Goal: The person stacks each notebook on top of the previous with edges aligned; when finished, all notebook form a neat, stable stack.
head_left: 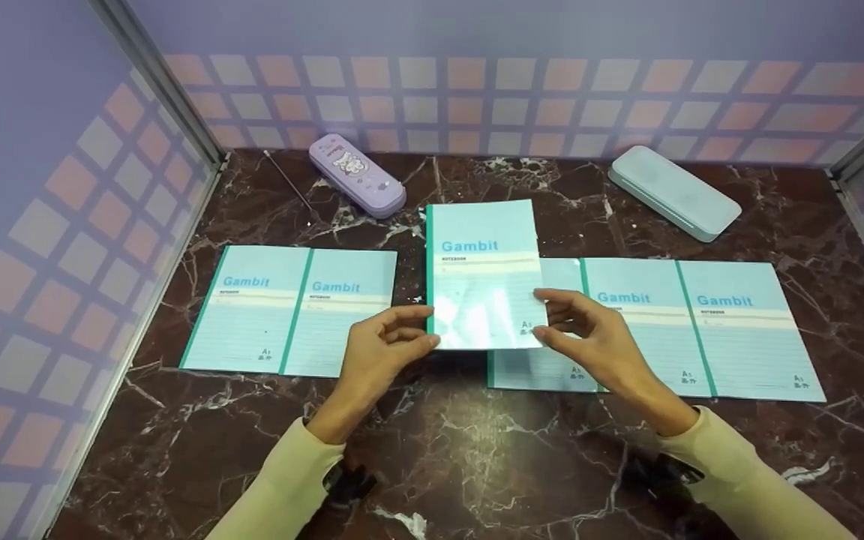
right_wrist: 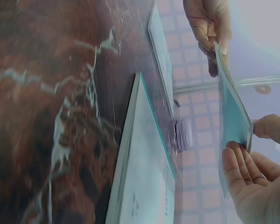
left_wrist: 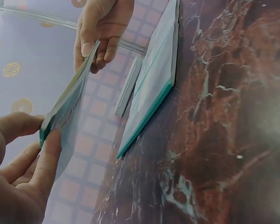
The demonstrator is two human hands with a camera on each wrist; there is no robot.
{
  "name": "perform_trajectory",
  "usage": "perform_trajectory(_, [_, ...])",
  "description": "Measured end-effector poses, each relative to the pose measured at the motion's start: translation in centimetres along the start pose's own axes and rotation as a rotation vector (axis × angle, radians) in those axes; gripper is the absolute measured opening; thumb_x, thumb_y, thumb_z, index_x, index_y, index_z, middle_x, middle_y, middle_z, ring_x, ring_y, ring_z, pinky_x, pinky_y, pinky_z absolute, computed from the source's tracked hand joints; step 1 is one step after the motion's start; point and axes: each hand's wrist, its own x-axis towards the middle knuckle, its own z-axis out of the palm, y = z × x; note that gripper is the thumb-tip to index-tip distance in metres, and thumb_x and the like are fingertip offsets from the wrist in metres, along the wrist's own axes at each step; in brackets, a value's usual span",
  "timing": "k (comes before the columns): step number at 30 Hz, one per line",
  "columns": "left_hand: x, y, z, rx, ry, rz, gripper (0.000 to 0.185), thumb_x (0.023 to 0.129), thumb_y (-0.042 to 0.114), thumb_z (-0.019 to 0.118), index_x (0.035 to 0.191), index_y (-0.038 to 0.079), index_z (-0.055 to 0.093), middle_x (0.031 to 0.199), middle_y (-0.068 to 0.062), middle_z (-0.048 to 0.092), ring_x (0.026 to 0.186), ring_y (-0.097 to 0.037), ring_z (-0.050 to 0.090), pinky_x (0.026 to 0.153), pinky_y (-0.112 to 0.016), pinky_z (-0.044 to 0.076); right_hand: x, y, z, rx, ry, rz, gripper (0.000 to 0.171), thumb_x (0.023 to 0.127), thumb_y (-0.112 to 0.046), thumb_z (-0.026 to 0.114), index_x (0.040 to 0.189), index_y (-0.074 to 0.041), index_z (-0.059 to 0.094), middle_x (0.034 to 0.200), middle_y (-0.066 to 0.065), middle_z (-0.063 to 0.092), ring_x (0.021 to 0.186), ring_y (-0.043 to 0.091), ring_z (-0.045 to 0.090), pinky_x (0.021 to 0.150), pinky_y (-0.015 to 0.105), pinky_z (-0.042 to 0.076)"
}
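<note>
Above tabletop (head_left: pixel 469 457), notebook (head_left: pixel 484 276), hands (head_left: pixel 379 346) (head_left: pixel 598 339) pinching opposite edges (head_left: pixel 430 259)

The person wears long sleeves in a pale, yellowish cream. The left sleeve (head_left: pixel 271 487) and right sleeve (head_left: pixel 758 484) look plain and fairly close-fitting, each ending near the wrist. A small black device (head_left: pixel 353 486) shows at the inner side of the left cuff, and a similar dark piece (head_left: pixel 661 474) by the right one, both blurred in shadow. Beyond the cuffs, the left hand (head_left: pixel 382 343) and right hand (head_left: pixel 595 334) are bare.
</note>
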Motion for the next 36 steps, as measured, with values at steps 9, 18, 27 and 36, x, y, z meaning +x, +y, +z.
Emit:
perform_trajectory(9, [0.8,-0.1,1.3,0.067,-0.125,0.021,0.037,0.088,0.001,0.085,0.123,-0.002,0.076,0.113,-0.015,0.078,0.093,-0.025,0.075,0.078,-0.031,0.064,-1.5,0.5,-2.3,-0.051,0.009,-0.010,0.051,0.097,-0.005,0.079,0.145,-0.004,0.064,0.117,0.012,0.068,0.107,0.017,0.068,0.097,0.024,0.057])
perform_trajectory(18, [1.6,-0.7,3.3,0.142,-0.153,0.019,0.037,0.087,0.006,0.088,0.122,0.003,0.079,0.102,-0.010,0.080,0.084,-0.030,0.077,0.073,-0.040,0.065,-2.7,1.3,-3.9,-0.124,0.026,-0.005,0.048,0.096,-0.005,0.079,0.142,-0.002,0.066,0.117,0.011,0.070,0.105,0.013,0.068,0.095,0.020,0.056])
perform_trajectory(27, [1.8,-1.6,5.3,0.189,-0.171,-0.022,0.039,0.085,0.008,0.091,0.121,0.006,0.079,0.089,-0.005,0.080,0.078,-0.033,0.077,0.072,-0.051,0.065,-3.8,2.5,-5.2,-0.200,0.004,-0.001,0.050,0.095,-0.003,0.080,0.142,-0.001,0.065,0.120,0.012,0.070,0.103,0.013,0.068,0.093,0.016,0.055])
perform_trajectory(36, [1.7,-2.7,6.1,0.313,-0.165,-0.033,0.040,0.081,0.009,0.093,0.119,0.006,0.079,0.104,-0.006,0.080,0.082,-0.013,0.076,0.073,-0.027,0.064,-4.1,3.6,-5.5,-0.272,-0.030,0.003,0.050,0.092,-0.004,0.083,0.139,0.000,0.067,0.111,0.008,0.071,0.097,0.015,0.070,0.091,0.018,0.057])
